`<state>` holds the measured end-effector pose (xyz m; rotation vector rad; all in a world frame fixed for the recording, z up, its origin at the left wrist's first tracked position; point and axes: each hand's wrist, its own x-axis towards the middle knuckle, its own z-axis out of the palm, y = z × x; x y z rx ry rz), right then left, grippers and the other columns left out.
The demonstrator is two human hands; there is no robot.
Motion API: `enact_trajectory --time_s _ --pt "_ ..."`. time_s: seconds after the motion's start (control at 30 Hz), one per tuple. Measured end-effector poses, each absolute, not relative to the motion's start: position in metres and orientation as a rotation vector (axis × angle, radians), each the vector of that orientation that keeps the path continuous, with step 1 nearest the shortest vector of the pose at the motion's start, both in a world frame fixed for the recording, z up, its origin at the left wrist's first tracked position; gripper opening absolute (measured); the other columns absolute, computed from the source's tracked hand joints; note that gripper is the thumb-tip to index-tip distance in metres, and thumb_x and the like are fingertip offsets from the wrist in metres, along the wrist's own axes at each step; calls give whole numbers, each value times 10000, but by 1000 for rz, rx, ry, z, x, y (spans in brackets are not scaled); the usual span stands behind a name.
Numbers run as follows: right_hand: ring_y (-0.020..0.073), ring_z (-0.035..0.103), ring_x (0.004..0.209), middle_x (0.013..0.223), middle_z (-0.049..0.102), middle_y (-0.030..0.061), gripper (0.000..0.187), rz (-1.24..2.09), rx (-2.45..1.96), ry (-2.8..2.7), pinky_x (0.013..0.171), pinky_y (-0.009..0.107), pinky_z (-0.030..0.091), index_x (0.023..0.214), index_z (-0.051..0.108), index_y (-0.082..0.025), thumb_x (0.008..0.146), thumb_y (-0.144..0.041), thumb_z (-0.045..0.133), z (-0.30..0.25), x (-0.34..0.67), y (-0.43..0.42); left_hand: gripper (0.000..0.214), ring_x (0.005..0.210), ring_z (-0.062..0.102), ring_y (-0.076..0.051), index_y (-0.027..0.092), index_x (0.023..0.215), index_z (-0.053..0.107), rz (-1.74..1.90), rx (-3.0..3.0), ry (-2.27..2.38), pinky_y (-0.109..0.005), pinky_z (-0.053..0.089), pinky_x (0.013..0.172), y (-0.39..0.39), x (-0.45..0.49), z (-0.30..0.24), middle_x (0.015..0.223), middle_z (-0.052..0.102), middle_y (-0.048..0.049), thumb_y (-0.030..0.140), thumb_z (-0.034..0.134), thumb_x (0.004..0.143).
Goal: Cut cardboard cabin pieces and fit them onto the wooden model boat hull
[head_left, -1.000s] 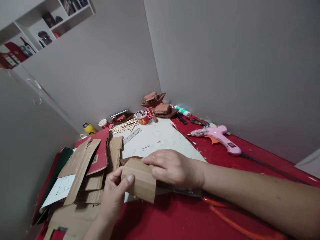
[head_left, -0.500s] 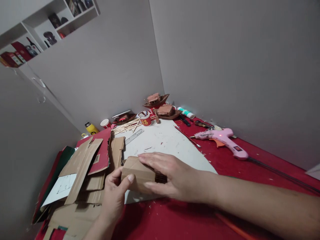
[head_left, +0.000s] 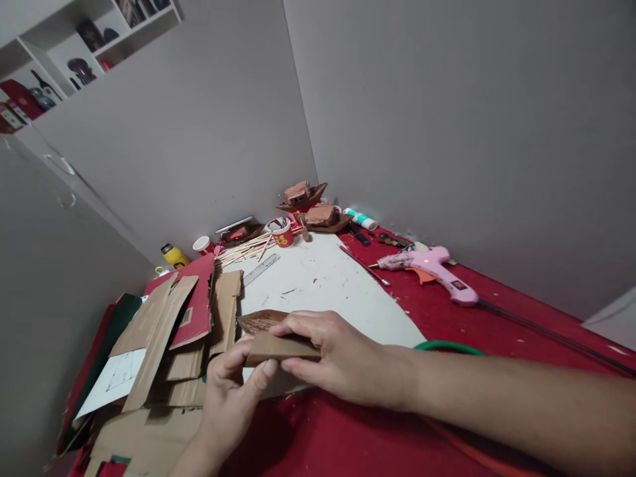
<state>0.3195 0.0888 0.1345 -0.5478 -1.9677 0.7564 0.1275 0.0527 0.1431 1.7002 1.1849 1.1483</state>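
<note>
Between both hands is a bent piece of brown corrugated cardboard (head_left: 283, 348), seen now nearly edge-on. My left hand (head_left: 233, 387) pinches its left end, thumb below and fingers on top. My right hand (head_left: 330, 348) grips the right end, its fingers over the top and thumb along the near edge. Just behind the cardboard lies a small brown boat hull (head_left: 261, 320), pointed at the left; its right part is hidden by the cardboard and my right hand. Under them is a white sheet (head_left: 338, 291).
Cardboard scraps (head_left: 144, 424) are heaped at the left. A pink glue gun (head_left: 432, 265) lies on the red tabletop (head_left: 517, 324) at the right. Farther back are a ruler (head_left: 261, 269), wooden sticks (head_left: 243, 250), a red paper cup (head_left: 282, 235) and finished model boats (head_left: 322, 217).
The cardboard has tipped from showing its broad face to nearly edge-on, uncovering the boat hull behind it. Both hands keep hold. The view has shifted slightly.
</note>
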Motion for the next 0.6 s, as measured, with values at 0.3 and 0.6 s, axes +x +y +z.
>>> enact_trajectory --time_s 0.3,0.6 --pt "188 610 776 851 682 91 252 598 -428 -2066 711 291 475 1019 646 -73 769 -82 677 136 323 85 315 919 671 -218 213 1096 658 1236 1775 1202 -287 527 811 41 123 140 1033 703 -85 214 725 789" --pt "190 633 889 1005 691 59 334 1096 -508 -1866 783 292 498 1091 638 -167 763 -156 697 154 325 76 351 993 684 -264 225 1092 681 1434 1609 1185 -283 560 787 31 126 140 1080 722 -102 176 751 751"
